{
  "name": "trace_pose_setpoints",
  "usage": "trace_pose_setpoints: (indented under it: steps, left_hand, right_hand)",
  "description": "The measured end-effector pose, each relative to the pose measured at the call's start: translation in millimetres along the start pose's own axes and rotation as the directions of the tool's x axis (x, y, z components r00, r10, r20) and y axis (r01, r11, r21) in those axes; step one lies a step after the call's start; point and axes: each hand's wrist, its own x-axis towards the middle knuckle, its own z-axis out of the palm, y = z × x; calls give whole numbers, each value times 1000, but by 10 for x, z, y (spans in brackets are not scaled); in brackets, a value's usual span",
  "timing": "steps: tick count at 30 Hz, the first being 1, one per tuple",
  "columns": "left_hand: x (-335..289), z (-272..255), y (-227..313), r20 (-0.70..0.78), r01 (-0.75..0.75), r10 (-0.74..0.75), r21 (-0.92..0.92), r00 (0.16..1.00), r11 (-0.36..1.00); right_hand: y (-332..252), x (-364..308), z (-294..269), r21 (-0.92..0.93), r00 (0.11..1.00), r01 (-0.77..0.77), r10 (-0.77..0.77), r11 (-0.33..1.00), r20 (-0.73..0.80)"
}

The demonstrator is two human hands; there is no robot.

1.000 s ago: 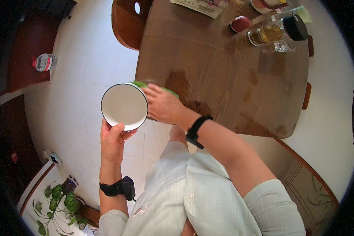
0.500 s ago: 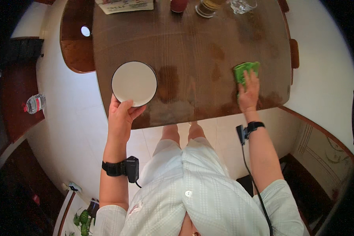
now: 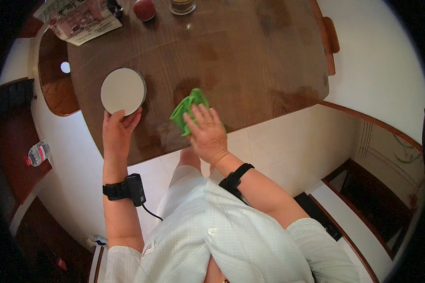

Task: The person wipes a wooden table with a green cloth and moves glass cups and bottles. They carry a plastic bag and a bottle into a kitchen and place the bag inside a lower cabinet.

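My left hand (image 3: pixel 118 131) grips the near rim of a white round plate (image 3: pixel 123 92) with a thin dark edge, thumb on top and fingers underneath. The plate is above the left part of the dark wooden table (image 3: pixel 250 61); whether it touches the tabletop I cannot tell. To the right of it, my right hand (image 3: pixel 207 134) presses a crumpled green cloth (image 3: pixel 189 111) against the tabletop near the front edge. Its fingers lie stretched over the cloth, and the palm covers part of it. Darker wet-looking patches mark the wood around the cloth.
At the table's far side stand a red round object (image 3: pixel 144 9), a glass cup (image 3: pixel 182 5) with brownish contents and a printed paper bag (image 3: pixel 87 21). A brown chair (image 3: pixel 59 94) is at the left edge. A plastic bottle (image 3: pixel 38 153) lies farther left.
My right hand has swept the green cloth left across the table, from the right side toward the plate. The view has turned, and my left hand still holds the plate.
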Motion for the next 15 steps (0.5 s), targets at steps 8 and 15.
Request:
trace_pose_setpoints:
  steps: [8, 15]
  left_hand:
    - [71, 57, -44, -23, -53, 54, 45, 998, 998]
    - [146, -6, -79, 31, 6, -5, -29, 1000, 1000]
  right_hand:
    - [1122, -192, -433, -64, 996, 4, -10, 998, -88]
    - [2711, -412, -983, -272, 961, -172, 102, 947, -256]
